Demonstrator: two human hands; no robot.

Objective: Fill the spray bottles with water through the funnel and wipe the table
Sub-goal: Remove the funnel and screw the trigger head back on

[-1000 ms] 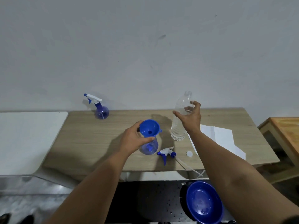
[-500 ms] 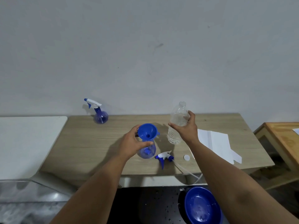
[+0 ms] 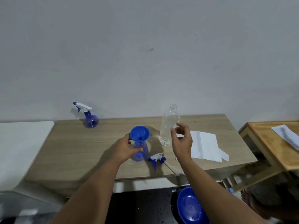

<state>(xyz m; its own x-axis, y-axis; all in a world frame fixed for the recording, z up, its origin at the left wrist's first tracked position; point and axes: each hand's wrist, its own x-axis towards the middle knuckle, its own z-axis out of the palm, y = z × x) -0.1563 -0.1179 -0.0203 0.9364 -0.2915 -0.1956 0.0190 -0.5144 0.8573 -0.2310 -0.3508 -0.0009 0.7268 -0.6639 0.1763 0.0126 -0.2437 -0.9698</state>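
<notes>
A blue funnel (image 3: 139,134) sits in the neck of an open blue spray bottle (image 3: 141,152) at the middle of the wooden table (image 3: 64,147). My left hand (image 3: 125,148) grips that bottle's body. Its blue-and-white spray head (image 3: 156,159) with a tube lies on the table just to the right. A clear uncapped water bottle (image 3: 169,126) stands upright behind it. My right hand (image 3: 182,141) hovers just right of the water bottle, fingers apart, holding nothing. A second spray bottle (image 3: 88,118), with its head on, stands at the back left.
White paper towels (image 3: 205,146) lie on the table's right side. A blue basin (image 3: 191,207) sits on the floor under the front edge. A white surface (image 3: 21,143) adjoins on the left, a wooden side table (image 3: 275,143) with paper on the right.
My right hand has let go of the water bottle, which now stands on the table, and drawn back slightly. My left hand slid down from the funnel to the bottle body.
</notes>
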